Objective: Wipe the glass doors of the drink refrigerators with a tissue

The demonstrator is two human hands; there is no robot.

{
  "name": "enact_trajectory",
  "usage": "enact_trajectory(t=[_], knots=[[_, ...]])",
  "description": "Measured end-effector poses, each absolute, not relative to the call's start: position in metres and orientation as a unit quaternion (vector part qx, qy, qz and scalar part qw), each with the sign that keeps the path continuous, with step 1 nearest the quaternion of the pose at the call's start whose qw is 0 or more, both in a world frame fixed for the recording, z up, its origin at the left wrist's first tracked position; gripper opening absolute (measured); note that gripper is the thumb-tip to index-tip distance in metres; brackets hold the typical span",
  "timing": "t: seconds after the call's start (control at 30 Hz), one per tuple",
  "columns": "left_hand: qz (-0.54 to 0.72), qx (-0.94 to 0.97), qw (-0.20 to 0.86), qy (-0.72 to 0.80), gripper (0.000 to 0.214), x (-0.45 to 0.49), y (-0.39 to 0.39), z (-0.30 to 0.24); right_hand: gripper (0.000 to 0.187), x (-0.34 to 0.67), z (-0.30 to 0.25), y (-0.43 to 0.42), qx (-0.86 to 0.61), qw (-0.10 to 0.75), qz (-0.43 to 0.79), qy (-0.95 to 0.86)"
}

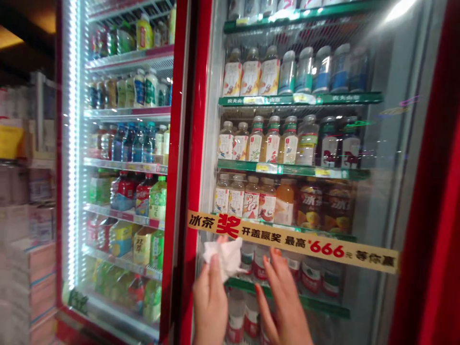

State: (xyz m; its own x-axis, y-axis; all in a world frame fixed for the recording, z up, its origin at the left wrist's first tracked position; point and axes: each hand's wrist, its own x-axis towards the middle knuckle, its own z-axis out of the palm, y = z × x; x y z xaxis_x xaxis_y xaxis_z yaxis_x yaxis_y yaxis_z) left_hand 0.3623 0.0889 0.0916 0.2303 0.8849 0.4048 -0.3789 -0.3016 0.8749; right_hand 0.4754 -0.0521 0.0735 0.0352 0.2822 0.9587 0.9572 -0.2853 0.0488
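From my end, the left hand [211, 297] has its grip closed on a crumpled white tissue [227, 258], the thumb pressing from the near side. The tissue sits in front of the glass door [383, 148], just beside the left part of the printed strip [294, 243]. The right hand [283, 299] is open, fingers slightly apart, and I see nothing in it.

To work well here, I would keep that thumb firm, turn a flat face of tissue toward the glass, press lightly and evenly, and mind the strip's lower edge so nothing snags. The right fingers are best kept clear of the tissue's loose corner.

I cannot tell whether either hand touches the glass. Most left fingers are hidden behind the tissue, the forearms fall outside the bottom edge, the hands cover some lower bottles [311, 275], and reflections and blur soften the right side.
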Motion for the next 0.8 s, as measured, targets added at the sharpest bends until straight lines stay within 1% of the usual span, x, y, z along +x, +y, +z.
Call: enact_trajectory(t=[0.07, 0.1, 0.13, 0.2, 0.27, 0.37, 0.47, 0.5, 0.57, 0.7, 0.77, 0.8], knots=[[0.715, 0.539, 0.366, 0.253, 0.063, 0.344, 0.124, 0.117, 0.073, 0.505, 0.088, -0.091, -0.637, 0.329, -0.544, -0.436], [0.753, 0.542, 0.284, 0.243, 0.059, 0.341, 0.14, 0.128, 0.073, 0.522, 0.093, -0.11, -0.639, 0.33, -0.571, -0.396], [0.765, 0.564, 0.214, 0.223, 0.056, 0.345, 0.152, 0.135, 0.073, 0.54, 0.096, -0.127, -0.646, 0.33, -0.591, -0.353], [0.74, 0.639, 0.101, 0.184, 0.059, 0.368, 0.162, 0.136, 0.07, 0.571, 0.094, -0.151, -0.667, 0.317, -0.61, -0.288], [0.687, 0.707, 0.005, 0.167, 0.069, 0.403, 0.15, 0.118, 0.07, 0.595, 0.083, -0.161, -0.684, 0.299, -0.609, -0.267], [0.632, 0.753, -0.129, 0.13, 0.092, 0.446, 0.11, 0.066, 0.071, 0.615, 0.062, -0.162, -0.673, 0.279, -0.625, -0.28], [0.588, 0.772, -0.234, 0.051, 0.106, 0.447, 0.091, 0.019, 0.072, 0.624, 0.049, -0.162, -0.667, 0.27, -0.635, -0.28], [0.575, 0.777, -0.251, 0.042, 0.107, 0.44, 0.096, 0.01, 0.072, 0.625, 0.048, -0.163, -0.67, 0.27, -0.634, -0.277], [0.568, 0.782, -0.246, 0.073, 0.105, 0.422, 0.117, 0.007, 0.071, 0.627, 0.047, -0.165, -0.675, 0.273, -0.63, -0.269], [0.621, 0.741, -0.14, 0.214, 0.09, 0.414, 0.151, 0.039, 0.068, 0.617, 0.052, -0.163, -0.675, 0.287, -0.621, -0.276], [0.628, 0.733, -0.087, 0.247, 0.093, 0.426, 0.138, 0.045, 0.067, 0.609, 0.056, -0.16, -0.678, 0.318, -0.603, -0.274], [0.62, 0.742, -0.077, 0.244, 0.097, 0.432, 0.126, 0.04, 0.066, 0.606, 0.058, -0.159, -0.68, 0.334, -0.595, -0.269]])
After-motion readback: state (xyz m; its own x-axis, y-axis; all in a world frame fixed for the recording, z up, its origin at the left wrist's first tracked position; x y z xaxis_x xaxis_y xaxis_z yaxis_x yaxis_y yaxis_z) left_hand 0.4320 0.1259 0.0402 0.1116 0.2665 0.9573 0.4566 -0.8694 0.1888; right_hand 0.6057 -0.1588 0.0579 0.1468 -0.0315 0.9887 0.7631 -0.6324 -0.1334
